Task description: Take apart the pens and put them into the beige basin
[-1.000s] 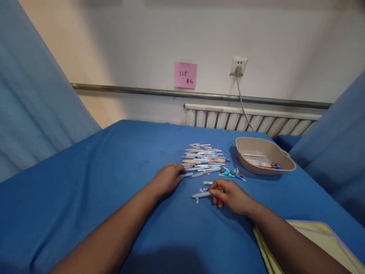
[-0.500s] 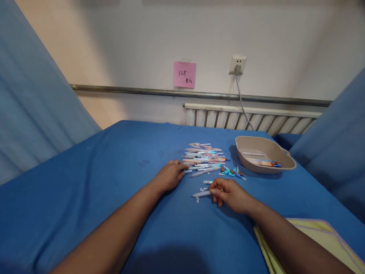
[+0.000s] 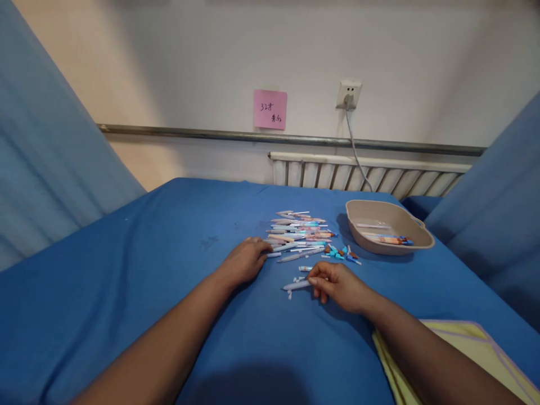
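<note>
On the left a blue curtain (image 3: pixel 37 146) hangs beside the blue sheet (image 3: pixel 169 242). The left hand (image 3: pixel 247 260) rests at the left ends of the rowed pens (image 3: pixel 282 238), fingers partly curled and touching; whether they grip one, I cannot tell. Nearer, a pale pen (image 3: pixel 296 285) points left beside small white bits (image 3: pixel 289 295), its right end pinched between thumb and fingers of the right hand (image 3: pixel 341 286). Just beyond lie coloured pieces (image 3: pixel 338 255); farther right a beige tray (image 3: pixel 373 212) holds orange-and-blue pens (image 3: pixel 390 240); near right, a yellow cloth (image 3: pixel 485 360)
</note>
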{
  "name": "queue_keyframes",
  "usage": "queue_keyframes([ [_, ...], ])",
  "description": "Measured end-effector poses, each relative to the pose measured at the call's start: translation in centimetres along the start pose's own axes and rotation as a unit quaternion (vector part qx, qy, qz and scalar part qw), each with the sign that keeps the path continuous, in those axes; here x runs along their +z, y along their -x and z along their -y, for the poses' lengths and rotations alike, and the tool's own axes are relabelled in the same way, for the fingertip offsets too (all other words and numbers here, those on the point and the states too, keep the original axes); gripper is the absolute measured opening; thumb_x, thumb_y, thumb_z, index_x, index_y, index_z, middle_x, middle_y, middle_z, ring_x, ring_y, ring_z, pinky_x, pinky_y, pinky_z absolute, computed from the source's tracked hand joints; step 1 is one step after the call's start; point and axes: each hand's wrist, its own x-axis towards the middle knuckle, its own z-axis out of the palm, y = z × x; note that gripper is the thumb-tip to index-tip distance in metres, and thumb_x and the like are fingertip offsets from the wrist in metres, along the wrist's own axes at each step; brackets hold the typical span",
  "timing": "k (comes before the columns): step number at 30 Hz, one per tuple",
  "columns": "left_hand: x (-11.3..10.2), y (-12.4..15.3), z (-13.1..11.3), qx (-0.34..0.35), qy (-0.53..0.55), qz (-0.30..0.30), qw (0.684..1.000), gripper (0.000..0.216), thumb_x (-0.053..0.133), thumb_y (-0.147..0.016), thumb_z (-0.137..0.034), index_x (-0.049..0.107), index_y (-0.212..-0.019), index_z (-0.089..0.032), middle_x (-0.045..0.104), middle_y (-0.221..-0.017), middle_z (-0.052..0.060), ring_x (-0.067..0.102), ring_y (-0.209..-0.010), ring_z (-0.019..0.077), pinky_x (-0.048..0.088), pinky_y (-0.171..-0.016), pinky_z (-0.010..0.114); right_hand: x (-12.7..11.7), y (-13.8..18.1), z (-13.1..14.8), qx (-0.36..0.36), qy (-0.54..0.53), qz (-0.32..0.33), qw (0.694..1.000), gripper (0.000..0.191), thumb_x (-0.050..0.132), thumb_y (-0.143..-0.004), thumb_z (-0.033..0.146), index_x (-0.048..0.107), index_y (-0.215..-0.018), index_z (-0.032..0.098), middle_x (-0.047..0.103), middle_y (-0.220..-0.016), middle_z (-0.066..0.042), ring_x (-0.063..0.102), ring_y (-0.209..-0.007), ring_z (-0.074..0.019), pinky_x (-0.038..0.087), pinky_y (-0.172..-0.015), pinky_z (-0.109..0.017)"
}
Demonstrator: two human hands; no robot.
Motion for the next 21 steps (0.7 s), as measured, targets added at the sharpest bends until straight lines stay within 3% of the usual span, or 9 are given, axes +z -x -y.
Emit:
queue_keyframes([
  [4, -0.4, 0.3, -1.2, -0.011, 0.097, -0.023, 0.995, 0.024, 0.050, -0.083, -0.028, 0.067, -0.098, -0.020, 0.067, -0.096, 0.006, 0.059, -0.087, 0.0207, 0.043, -0.082, 0.031, -0.2, 0.1, 0.3, -0.004, 0.005, -0.015, 1.000, 0.021, 0.049, -0.086, 0.038, 0.053, -0.081, 0.018, 0.059, -0.061, 0.003, 0.051, -0.047, -0.0083, 0.040, -0.049, -0.021],
  [9, -0.2, 1.2, -3.9, -0.003, 0.299, 0.110, 0.948, 0.030, 0.052, -0.084, -0.039, 0.065, -0.099, -0.016, 0.064, -0.079, 0.002, 0.055, -0.070, 0.0143, 0.043, -0.064, 0.024, -0.2, 0.1, 0.6, -0.021, 0.011, -0.034, 0.999, 0.021, 0.048, -0.087, 0.037, 0.052, -0.081, 0.018, 0.058, -0.060, 0.003, 0.051, -0.046, -0.0084, 0.040, -0.048, -0.020],
  [15, 1.3, 1.7, -6.0, -0.007, 0.388, 0.219, 0.895, 0.034, 0.054, -0.084, -0.044, 0.062, -0.097, -0.014, 0.056, -0.070, -0.001, 0.049, -0.060, 0.0098, 0.039, -0.054, 0.020, 0.3, 0.2, 0.9, -0.044, 0.018, -0.024, 0.999, 0.021, 0.046, -0.089, 0.039, 0.052, -0.087, 0.019, 0.057, -0.060, 0.004, 0.052, -0.046, -0.0090, 0.042, -0.048, -0.021],
  [21, 2.2, 1.7, -6.8, -0.019, 0.424, 0.205, 0.882, 0.028, 0.049, -0.087, -0.041, 0.059, -0.089, -0.015, 0.058, -0.076, 0.000, 0.050, -0.064, 0.0098, 0.042, -0.057, 0.021, 1.1, 0.8, 2.1, -0.089, 0.162, -0.057, 0.981, 0.014, 0.045, -0.092, 0.032, 0.050, -0.099, 0.021, 0.061, -0.063, 0.003, 0.055, -0.051, -0.0107, 0.040, -0.052, -0.021],
])
